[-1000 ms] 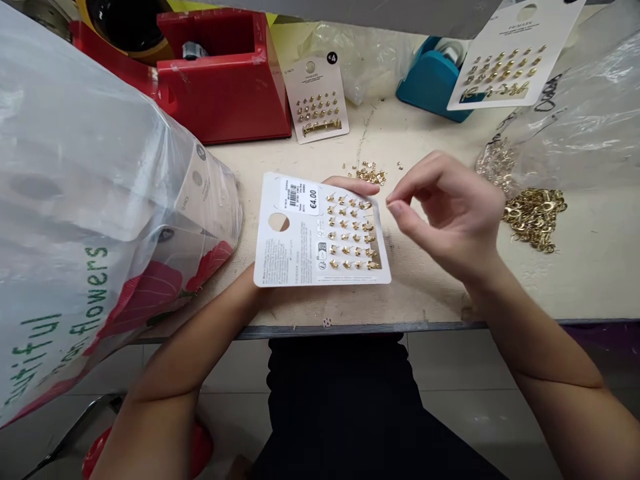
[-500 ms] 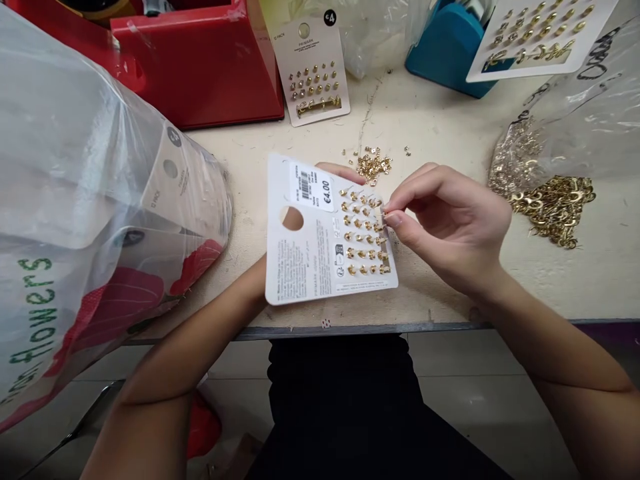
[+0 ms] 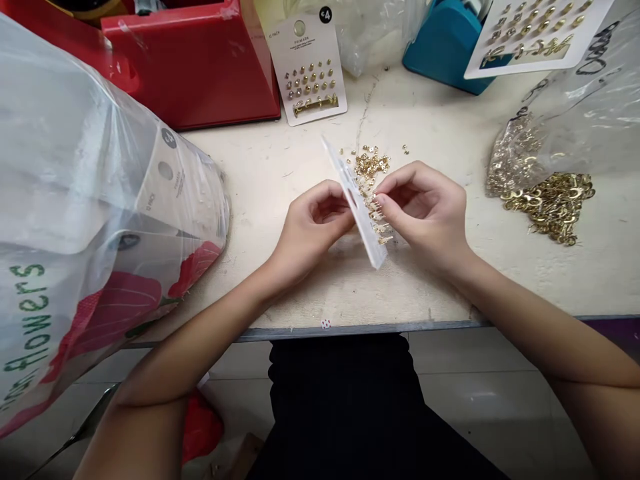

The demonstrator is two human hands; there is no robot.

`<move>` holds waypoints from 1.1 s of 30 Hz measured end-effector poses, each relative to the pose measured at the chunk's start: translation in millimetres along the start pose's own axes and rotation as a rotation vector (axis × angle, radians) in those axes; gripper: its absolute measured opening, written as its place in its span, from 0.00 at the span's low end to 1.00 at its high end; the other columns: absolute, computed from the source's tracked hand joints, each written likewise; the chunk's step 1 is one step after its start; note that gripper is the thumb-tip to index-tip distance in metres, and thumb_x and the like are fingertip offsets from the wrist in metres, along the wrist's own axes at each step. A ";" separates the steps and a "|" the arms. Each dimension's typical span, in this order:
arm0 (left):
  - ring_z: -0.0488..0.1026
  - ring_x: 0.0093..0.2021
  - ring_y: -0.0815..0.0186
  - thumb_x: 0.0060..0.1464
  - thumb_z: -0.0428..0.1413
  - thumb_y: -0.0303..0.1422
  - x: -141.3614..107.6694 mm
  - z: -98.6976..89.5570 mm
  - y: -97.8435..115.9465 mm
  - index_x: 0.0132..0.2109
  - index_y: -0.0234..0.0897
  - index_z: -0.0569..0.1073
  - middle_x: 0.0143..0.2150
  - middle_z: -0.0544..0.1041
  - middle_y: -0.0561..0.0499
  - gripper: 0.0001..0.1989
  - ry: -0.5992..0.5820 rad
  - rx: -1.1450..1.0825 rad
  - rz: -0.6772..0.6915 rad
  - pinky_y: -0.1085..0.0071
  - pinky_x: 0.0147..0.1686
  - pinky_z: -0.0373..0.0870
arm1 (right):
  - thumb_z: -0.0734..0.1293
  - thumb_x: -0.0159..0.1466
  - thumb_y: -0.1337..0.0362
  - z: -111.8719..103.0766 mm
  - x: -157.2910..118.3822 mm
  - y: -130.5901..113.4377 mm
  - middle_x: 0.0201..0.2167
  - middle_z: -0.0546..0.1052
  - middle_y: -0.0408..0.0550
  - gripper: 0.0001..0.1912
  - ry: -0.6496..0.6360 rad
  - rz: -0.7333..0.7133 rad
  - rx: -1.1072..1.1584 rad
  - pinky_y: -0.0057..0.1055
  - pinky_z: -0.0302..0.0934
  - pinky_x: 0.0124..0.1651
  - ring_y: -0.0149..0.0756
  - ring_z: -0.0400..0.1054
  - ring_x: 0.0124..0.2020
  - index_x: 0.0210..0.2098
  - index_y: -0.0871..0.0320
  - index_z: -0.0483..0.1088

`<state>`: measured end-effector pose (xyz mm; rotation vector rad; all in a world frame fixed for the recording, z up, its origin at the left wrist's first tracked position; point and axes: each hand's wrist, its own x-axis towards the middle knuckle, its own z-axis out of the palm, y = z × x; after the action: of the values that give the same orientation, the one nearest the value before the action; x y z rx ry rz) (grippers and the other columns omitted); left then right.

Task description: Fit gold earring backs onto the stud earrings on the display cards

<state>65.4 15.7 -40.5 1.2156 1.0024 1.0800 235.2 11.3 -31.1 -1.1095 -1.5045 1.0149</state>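
Note:
My left hand (image 3: 313, 230) and my right hand (image 3: 420, 213) hold a white earring card (image 3: 357, 203) between them, turned almost edge-on and tilted above the table. Gold stud earrings (image 3: 376, 217) stand in rows on the card's right face, partly hidden by my right fingers. My right thumb and fingertips press in at those studs. The left fingers curl against the card's other face. Just behind the card lies a small heap of loose gold earring pieces (image 3: 370, 167).
A filled earring card (image 3: 310, 70) stands before a red dispenser (image 3: 190, 67), and another card (image 3: 535, 30) rests on a teal tape dispenser (image 3: 445, 47). A large plastic bag (image 3: 100, 200) lies left; gold pieces (image 3: 553, 207) spill from a clear bag right. The table's front edge (image 3: 370, 328) runs below.
The card has turned from nearly flat to almost edge-on. My left hand has come up around it, and my right hand has moved left and closed in on the studs.

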 end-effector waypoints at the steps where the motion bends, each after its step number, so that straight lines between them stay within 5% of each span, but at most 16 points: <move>1: 0.79 0.35 0.65 0.45 0.65 0.57 0.2 -0.1 0.8 0.33 0.37 0.74 0.33 0.79 0.50 0.26 -0.019 -0.033 -0.011 0.65 0.38 0.81 | 0.69 0.62 0.71 0.2 0.3 2.2 0.33 0.76 0.45 0.04 -0.006 0.010 0.016 0.31 0.71 0.38 0.31 0.72 0.34 0.33 0.56 0.72; 10: 0.77 0.36 0.73 0.52 0.66 0.35 -3.2 -1.9 -14.6 0.36 0.35 0.76 0.35 0.79 0.53 0.09 0.040 0.007 0.052 0.77 0.38 0.77 | 0.75 0.60 0.64 1.9 0.6 13.9 0.31 0.78 0.43 0.06 -0.020 0.077 0.147 0.31 0.73 0.38 0.31 0.74 0.33 0.31 0.56 0.74; 26: 0.77 0.35 0.74 0.48 0.69 0.33 -3.7 1.0 -12.0 0.35 0.35 0.77 0.33 0.79 0.54 0.11 0.081 -0.023 0.037 0.77 0.38 0.76 | 0.74 0.59 0.67 1.1 2.3 12.4 0.30 0.77 0.42 0.05 -0.049 0.067 0.193 0.28 0.72 0.38 0.29 0.73 0.32 0.29 0.57 0.73; 33: 0.77 0.36 0.73 0.51 0.68 0.37 -2.3 -0.5 -11.6 0.35 0.36 0.75 0.34 0.78 0.54 0.12 0.047 -0.002 0.058 0.76 0.39 0.77 | 0.74 0.61 0.59 -2.4 3.2 10.4 0.32 0.78 0.44 0.08 -0.082 0.076 0.159 0.30 0.73 0.39 0.31 0.73 0.33 0.31 0.55 0.73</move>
<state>65.4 13.2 -52.1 1.2295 1.0070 1.1590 238.9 17.0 -39.9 -1.0288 -1.4274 1.2233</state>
